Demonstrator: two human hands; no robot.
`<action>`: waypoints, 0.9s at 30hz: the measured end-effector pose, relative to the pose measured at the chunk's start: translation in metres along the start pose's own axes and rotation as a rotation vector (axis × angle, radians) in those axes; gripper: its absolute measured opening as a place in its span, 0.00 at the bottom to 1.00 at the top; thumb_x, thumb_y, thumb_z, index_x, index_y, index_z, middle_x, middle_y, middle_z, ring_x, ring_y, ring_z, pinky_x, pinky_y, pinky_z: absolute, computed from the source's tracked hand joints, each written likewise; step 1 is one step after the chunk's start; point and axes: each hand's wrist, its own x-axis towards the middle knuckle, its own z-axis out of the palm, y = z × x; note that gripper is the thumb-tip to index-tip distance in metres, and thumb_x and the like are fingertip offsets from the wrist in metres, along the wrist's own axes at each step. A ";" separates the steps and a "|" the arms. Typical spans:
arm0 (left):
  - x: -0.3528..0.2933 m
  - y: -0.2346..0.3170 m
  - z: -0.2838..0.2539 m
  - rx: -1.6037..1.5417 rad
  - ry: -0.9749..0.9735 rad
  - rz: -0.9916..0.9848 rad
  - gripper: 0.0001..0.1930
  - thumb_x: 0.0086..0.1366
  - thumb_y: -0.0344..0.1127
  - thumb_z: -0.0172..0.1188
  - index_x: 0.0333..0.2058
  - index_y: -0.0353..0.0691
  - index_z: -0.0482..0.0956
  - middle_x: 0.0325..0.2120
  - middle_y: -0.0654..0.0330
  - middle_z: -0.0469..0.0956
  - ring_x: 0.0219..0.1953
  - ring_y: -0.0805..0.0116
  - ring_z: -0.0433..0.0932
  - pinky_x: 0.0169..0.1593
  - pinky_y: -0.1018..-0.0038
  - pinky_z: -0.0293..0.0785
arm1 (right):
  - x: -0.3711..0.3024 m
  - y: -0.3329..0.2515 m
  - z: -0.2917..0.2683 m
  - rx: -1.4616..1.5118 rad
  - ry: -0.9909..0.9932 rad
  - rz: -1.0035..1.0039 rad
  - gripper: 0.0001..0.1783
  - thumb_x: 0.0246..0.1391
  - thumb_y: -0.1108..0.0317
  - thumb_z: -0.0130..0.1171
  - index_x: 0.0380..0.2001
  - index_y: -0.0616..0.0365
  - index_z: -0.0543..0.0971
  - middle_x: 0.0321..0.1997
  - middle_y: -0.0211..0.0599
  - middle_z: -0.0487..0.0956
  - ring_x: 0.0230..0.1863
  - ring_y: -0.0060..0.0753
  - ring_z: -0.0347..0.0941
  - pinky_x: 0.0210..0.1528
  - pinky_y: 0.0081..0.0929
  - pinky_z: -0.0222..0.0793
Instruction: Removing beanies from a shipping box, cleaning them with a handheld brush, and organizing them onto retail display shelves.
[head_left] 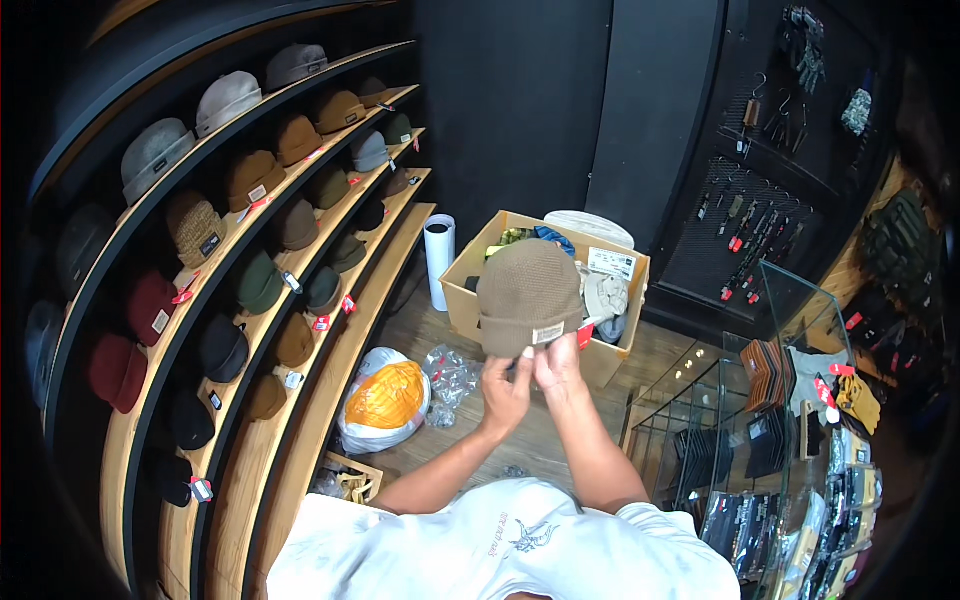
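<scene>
A shop interior seen from above. A flat, near-black wall (500, 120) fills the back. Down the left run tiers of pale wooden shelves (330, 380) with dark edges, bowed by the wide lens. The floor (410, 325) is grey-brown planks. To the right, a black perforated panel (705, 245) stands behind a glass display case (685, 410) catching small bright reflections (683, 370). The far right is dim, with what may be wood cladding (880, 195).
</scene>
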 end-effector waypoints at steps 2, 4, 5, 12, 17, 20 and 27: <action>0.009 -0.001 -0.005 -0.098 -0.001 -0.116 0.08 0.68 0.31 0.58 0.37 0.30 0.81 0.34 0.57 0.77 0.38 0.70 0.75 0.42 0.74 0.70 | 0.003 -0.006 -0.001 -0.015 -0.079 -0.032 0.24 0.67 0.52 0.49 0.59 0.55 0.71 0.60 0.34 0.74 0.61 0.37 0.70 0.64 0.40 0.67; 0.010 -0.003 -0.010 -0.115 -0.038 -0.132 0.06 0.68 0.29 0.58 0.37 0.30 0.78 0.35 0.59 0.73 0.38 0.70 0.74 0.43 0.75 0.70 | 0.010 -0.005 -0.012 -0.057 -0.159 -0.071 0.24 0.67 0.53 0.50 0.60 0.55 0.70 0.61 0.34 0.74 0.61 0.37 0.69 0.65 0.42 0.65; 0.007 -0.003 -0.011 -0.136 -0.011 -0.080 0.05 0.66 0.28 0.60 0.37 0.31 0.76 0.37 0.58 0.73 0.39 0.70 0.74 0.43 0.75 0.70 | 0.012 -0.004 -0.015 -0.060 -0.158 -0.073 0.24 0.67 0.53 0.50 0.60 0.55 0.70 0.61 0.34 0.74 0.61 0.37 0.69 0.65 0.42 0.65; -0.022 -0.040 -0.005 -0.462 -0.231 -0.470 0.24 0.64 0.25 0.62 0.57 0.34 0.62 0.49 0.55 0.72 0.44 0.70 0.79 0.41 0.74 0.79 | 0.019 0.006 -0.016 -0.085 -0.197 -0.058 0.24 0.66 0.59 0.52 0.61 0.58 0.69 0.61 0.38 0.74 0.61 0.40 0.69 0.65 0.45 0.64; 0.015 -0.044 -0.005 -0.392 -0.046 -0.403 0.08 0.68 0.25 0.57 0.45 0.28 0.76 0.35 0.60 0.81 0.39 0.72 0.81 0.43 0.78 0.78 | 0.020 0.007 -0.017 -0.187 -0.194 -0.088 0.25 0.65 0.60 0.54 0.61 0.58 0.68 0.61 0.39 0.74 0.61 0.39 0.70 0.64 0.43 0.66; 0.028 -0.036 -0.005 -0.669 -0.025 -0.463 0.05 0.67 0.21 0.56 0.40 0.28 0.78 0.37 0.59 0.82 0.40 0.72 0.80 0.45 0.74 0.77 | 0.015 0.010 -0.012 -0.258 -0.172 -0.056 0.25 0.64 0.64 0.56 0.61 0.58 0.67 0.61 0.39 0.73 0.60 0.37 0.70 0.62 0.41 0.67; 0.056 -0.037 -0.022 -1.067 0.060 -0.506 0.14 0.71 0.31 0.51 0.52 0.33 0.74 0.52 0.55 0.77 0.55 0.64 0.76 0.61 0.66 0.71 | 0.036 0.024 -0.071 -0.600 -0.129 -0.264 0.34 0.66 0.55 0.55 0.67 0.62 0.58 0.67 0.43 0.65 0.66 0.39 0.62 0.67 0.37 0.60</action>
